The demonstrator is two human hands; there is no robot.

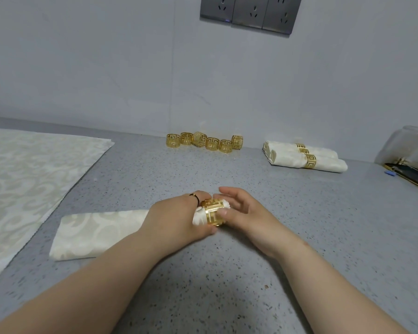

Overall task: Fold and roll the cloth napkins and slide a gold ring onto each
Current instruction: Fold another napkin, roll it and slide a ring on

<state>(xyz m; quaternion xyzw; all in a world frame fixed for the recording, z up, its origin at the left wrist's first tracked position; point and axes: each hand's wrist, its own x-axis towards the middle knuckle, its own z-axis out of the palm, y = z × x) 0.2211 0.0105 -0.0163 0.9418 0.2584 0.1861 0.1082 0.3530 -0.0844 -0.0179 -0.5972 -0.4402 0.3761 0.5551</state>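
A rolled cream napkin (94,233) lies on the grey counter in front of me. My left hand (174,218) grips its right end. A gold ring (214,213) sits around that end, with a little cloth poking out on either side. My right hand (241,213) pinches the ring between thumb and fingers. Several loose gold rings (204,142) stand in a row by the wall. A few rolled napkins with rings on them (304,157) lie together at the back right.
A stack of flat cream napkins (27,179) covers the counter's left side. A clear container with a gold handle (410,150) and dark items stands at the far right edge. Wall sockets (251,12) are above.
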